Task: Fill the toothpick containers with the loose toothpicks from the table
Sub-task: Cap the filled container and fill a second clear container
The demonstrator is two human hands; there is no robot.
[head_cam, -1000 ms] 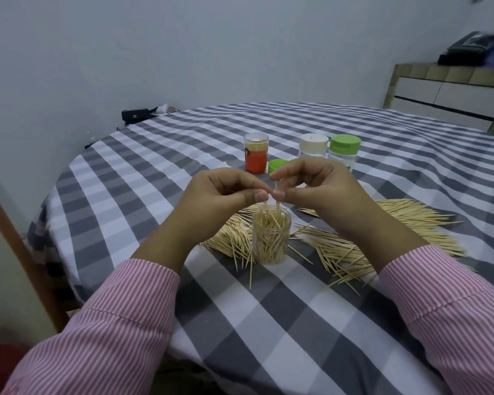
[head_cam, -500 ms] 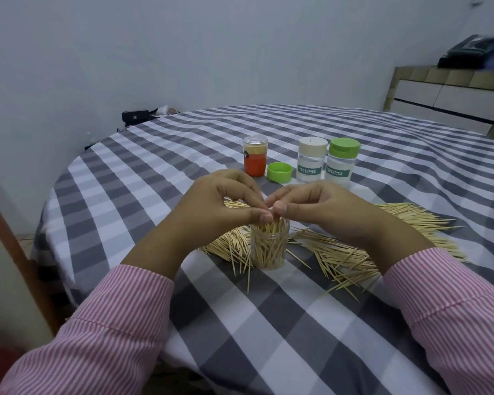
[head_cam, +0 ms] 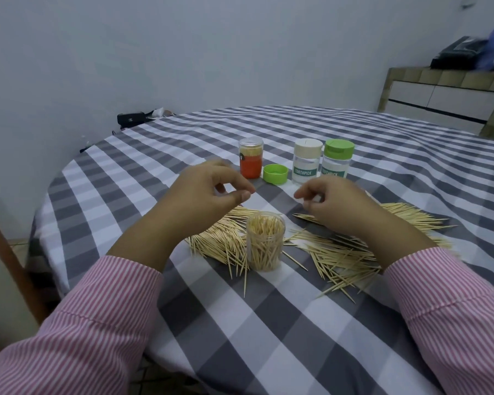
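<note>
A clear open container stands upright on the checked tablecloth, packed with toothpicks. Loose toothpicks lie in heaps around it: one heap to its left, a wider spread to its right. My left hand hovers above and left of the container, with fingers loosely curled and nothing visible in them. Up and to the right of the container hangs my right hand, also loosely curled, and no toothpick shows between its fingers. Neither hand touches the container.
Behind the hands stand an orange-labelled container, a loose green lid, a white-capped toothpick container and a green-capped one. A dark bag lies at the table's far left edge. A cabinet stands at back right.
Both hands were pinched together over the container's mouth, lowering toothpicks into it. They have since let go and drawn apart, left hand to the left, right hand to the right.
</note>
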